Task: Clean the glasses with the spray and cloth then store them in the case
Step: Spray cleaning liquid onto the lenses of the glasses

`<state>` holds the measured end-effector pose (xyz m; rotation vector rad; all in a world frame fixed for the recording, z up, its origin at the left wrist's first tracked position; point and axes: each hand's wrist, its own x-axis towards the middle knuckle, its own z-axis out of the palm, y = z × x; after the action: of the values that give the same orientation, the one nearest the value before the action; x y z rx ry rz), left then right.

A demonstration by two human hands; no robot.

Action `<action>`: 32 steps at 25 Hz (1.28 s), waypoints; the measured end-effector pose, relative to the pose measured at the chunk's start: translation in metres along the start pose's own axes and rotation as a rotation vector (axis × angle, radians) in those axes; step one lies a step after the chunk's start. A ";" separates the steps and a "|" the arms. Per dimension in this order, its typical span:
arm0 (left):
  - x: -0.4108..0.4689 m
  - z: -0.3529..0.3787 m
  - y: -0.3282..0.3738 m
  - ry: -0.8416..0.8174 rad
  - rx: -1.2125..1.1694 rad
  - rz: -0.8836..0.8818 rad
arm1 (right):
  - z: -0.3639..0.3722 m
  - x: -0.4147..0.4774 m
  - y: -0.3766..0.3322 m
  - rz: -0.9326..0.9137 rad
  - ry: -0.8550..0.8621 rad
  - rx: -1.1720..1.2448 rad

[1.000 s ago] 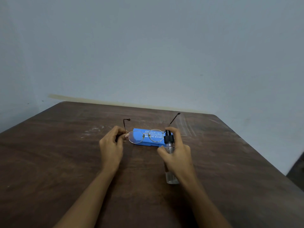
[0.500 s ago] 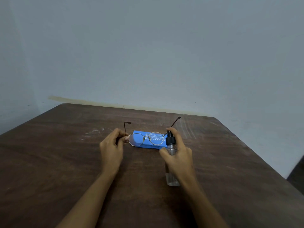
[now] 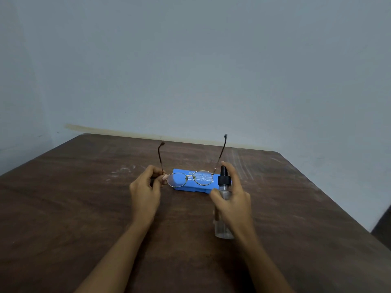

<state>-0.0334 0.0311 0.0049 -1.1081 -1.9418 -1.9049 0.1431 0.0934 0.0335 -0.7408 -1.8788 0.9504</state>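
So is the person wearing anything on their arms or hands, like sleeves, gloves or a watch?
No. The left hand and right hand have no gloves or rings, and the arms behind them are bare: no sleeves, watch or bracelets in view.

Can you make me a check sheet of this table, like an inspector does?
Surface: brown table, scuffed with pale marks.
Job's things: glasses held up, arms unfolded; clear spray bottle with black top; blue case lying shut on the table; cloth not seen.
Clutter: nothing seen.
Hands: left hand pinches the glasses at one hinge; right hand grips the spray bottle, finger on its top.
Cables: nothing seen.
Surroundings: plain pale wall; dark shape at the right edge, unclear.
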 end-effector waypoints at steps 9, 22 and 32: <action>0.010 -0.004 0.006 -0.069 -0.330 -0.374 | 0.005 -0.004 -0.004 -0.169 0.043 0.027; 0.021 -0.023 0.013 -0.193 -0.874 -0.983 | 0.034 -0.007 -0.008 -0.341 -0.139 -0.170; 0.022 -0.025 0.015 -0.197 -0.888 -1.005 | 0.047 0.007 -0.008 -0.332 -0.176 -0.196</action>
<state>-0.0476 0.0141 0.0335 -0.3905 -1.9339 -3.5264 0.0977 0.0799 0.0282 -0.4456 -2.1885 0.6434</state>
